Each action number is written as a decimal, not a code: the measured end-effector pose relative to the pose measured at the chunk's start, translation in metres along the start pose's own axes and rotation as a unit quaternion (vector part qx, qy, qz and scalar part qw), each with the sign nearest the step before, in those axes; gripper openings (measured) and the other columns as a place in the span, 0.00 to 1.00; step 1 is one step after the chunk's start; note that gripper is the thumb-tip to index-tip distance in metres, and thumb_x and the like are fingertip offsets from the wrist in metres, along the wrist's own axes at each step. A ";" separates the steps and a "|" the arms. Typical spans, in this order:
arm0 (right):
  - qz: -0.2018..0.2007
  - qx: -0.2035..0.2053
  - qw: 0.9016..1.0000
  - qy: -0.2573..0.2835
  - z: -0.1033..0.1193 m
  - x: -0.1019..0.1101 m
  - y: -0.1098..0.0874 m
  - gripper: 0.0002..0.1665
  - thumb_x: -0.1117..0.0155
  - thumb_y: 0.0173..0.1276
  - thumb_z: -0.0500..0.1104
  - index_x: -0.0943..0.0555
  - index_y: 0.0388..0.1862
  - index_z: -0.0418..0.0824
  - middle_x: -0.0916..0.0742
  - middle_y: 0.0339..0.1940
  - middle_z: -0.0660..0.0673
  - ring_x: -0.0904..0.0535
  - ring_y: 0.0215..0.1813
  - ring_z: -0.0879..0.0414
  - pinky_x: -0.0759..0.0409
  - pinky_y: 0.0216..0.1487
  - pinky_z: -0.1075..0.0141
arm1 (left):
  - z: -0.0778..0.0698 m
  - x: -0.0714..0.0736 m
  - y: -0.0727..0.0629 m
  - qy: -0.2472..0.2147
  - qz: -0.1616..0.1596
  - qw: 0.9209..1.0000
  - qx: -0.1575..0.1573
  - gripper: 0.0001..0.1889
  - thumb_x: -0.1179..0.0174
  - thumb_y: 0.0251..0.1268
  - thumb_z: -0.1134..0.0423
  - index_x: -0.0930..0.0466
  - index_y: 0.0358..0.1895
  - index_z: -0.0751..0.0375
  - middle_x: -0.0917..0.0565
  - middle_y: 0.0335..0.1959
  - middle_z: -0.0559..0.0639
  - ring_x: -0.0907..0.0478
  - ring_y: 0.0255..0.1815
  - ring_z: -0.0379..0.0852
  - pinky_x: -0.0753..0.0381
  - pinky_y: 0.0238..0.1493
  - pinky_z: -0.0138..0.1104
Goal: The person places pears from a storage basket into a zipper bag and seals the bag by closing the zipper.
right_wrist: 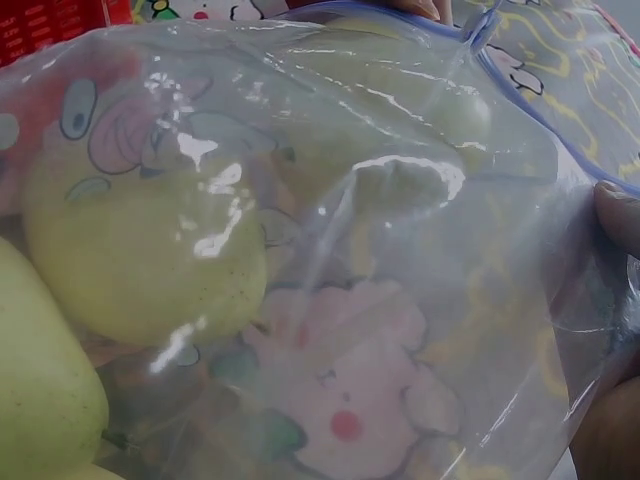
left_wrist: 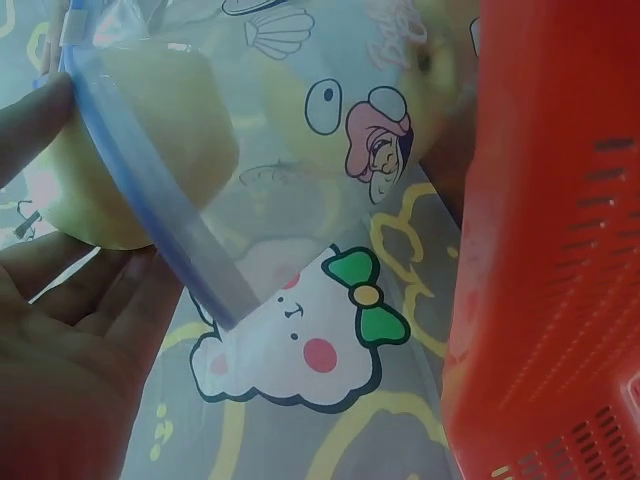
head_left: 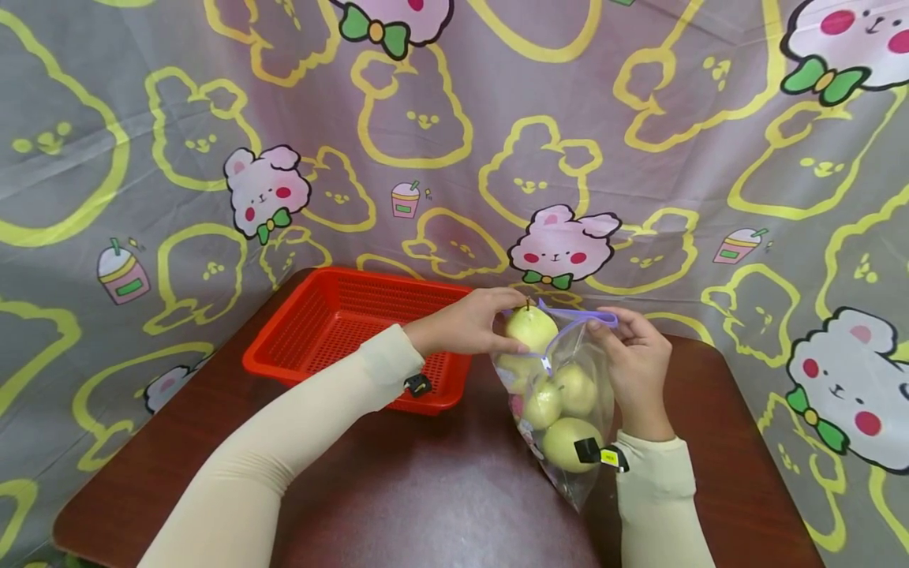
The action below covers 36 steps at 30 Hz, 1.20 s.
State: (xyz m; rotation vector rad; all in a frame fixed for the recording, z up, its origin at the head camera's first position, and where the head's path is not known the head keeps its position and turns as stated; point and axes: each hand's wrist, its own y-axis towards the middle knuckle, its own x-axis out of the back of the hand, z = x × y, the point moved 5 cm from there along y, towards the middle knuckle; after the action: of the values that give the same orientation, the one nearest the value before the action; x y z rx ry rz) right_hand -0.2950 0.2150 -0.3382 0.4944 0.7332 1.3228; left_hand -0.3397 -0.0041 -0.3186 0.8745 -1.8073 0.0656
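Note:
A clear zip bag point(head_left: 596, 379) with a purple zip edge and printed cartoon figures hangs upright over the table with several pale yellow-green pears point(head_left: 571, 444) inside. My left hand point(head_left: 465, 322) holds another pear point(head_left: 533, 328) at the bag's mouth, thumb and fingers around its side. In the left wrist view that pear point(left_wrist: 150, 140) sits partly behind the bag's blue-purple zip strip. With thumb and fingers, my right hand point(head_left: 637, 367) pinches the zip edge on the other side. The right wrist view shows pears point(right_wrist: 140, 250) through the film.
A red perforated plastic basket point(head_left: 284, 339) stands on the dark brown table point(head_left: 426, 489), left of the bag. No fruit shows in the visible part of the basket. A grey cartoon-print curtain point(head_left: 440, 95) hangs behind and at both sides.

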 end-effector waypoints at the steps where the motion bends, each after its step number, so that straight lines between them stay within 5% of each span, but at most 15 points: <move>1: 0.000 0.000 1.000 0.000 0.000 0.000 0.000 0.15 0.33 0.58 0.22 0.23 0.42 0.14 0.11 0.30 0.43 0.14 0.31 0.57 0.18 0.36 0.69 | 0.000 -0.001 0.000 0.000 0.002 1.000 0.001 0.36 0.29 0.54 0.45 0.26 0.63 0.62 0.24 0.60 0.48 0.30 0.58 0.40 0.28 0.57 0.29; 5: -0.004 -0.001 1.000 -0.004 0.000 0.001 0.000 0.14 0.32 0.58 0.23 0.22 0.42 0.16 0.11 0.30 0.44 0.14 0.31 0.58 0.18 0.35 0.70 | -0.001 -0.002 0.001 -0.010 0.003 1.000 0.004 0.36 0.29 0.54 0.46 0.26 0.63 0.62 0.25 0.61 0.49 0.31 0.60 0.40 0.29 0.58 0.30; 12: -0.004 -0.004 1.000 -0.024 0.000 0.002 0.000 0.13 0.32 0.58 0.24 0.20 0.42 0.19 0.11 0.31 0.44 0.14 0.31 0.58 0.18 0.34 0.70 | -0.003 -0.010 0.004 -0.064 0.013 0.998 0.005 0.33 0.27 0.53 0.50 0.24 0.59 0.65 0.30 0.53 0.47 0.27 0.50 0.37 0.25 0.50 0.25; 19: 0.002 0.005 1.000 -0.017 0.000 0.001 -0.001 0.14 0.31 0.58 0.25 0.21 0.42 0.18 0.12 0.30 0.38 0.14 0.30 0.57 0.18 0.34 0.69 | -0.002 -0.015 0.005 -0.045 0.026 0.999 0.011 0.34 0.27 0.53 0.49 0.24 0.60 0.64 0.30 0.51 0.46 0.25 0.49 0.37 0.28 0.52 0.23; 26: -0.002 -0.003 1.000 -0.019 -0.001 0.001 0.000 0.17 0.31 0.58 0.25 0.23 0.43 0.15 0.12 0.30 0.39 0.14 0.30 0.58 0.18 0.32 0.70 | -0.006 -0.016 0.006 -0.013 0.057 0.998 -0.010 0.36 0.34 0.60 0.45 0.30 0.67 0.62 0.29 0.61 0.49 0.30 0.56 0.39 0.30 0.57 0.27; 31: -0.003 -0.012 1.000 -0.016 -0.002 0.001 0.001 0.17 0.30 0.58 0.25 0.23 0.43 0.15 0.12 0.30 0.42 0.15 0.29 0.58 0.19 0.31 0.71 | -0.010 -0.020 0.007 -0.042 0.086 0.995 -0.023 0.37 0.35 0.64 0.50 0.36 0.72 0.60 0.24 0.53 0.52 0.27 0.45 0.45 0.26 0.45 0.29; 36: -0.004 -0.010 1.000 -0.018 -0.003 0.001 0.002 0.16 0.31 0.57 0.24 0.22 0.43 0.16 0.11 0.30 0.44 0.15 0.30 0.59 0.19 0.32 0.72 | -0.011 -0.026 0.005 -0.074 0.100 0.991 -0.042 0.39 0.36 0.64 0.52 0.42 0.75 0.59 0.31 0.67 0.49 0.31 0.59 0.38 0.32 0.57 0.25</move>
State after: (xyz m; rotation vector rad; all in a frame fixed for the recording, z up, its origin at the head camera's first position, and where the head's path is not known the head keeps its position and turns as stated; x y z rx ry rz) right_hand -0.2983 0.2162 -0.3386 0.4969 0.6914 1.3101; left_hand -0.3298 0.0181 -0.3336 0.6517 -2.0180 0.0540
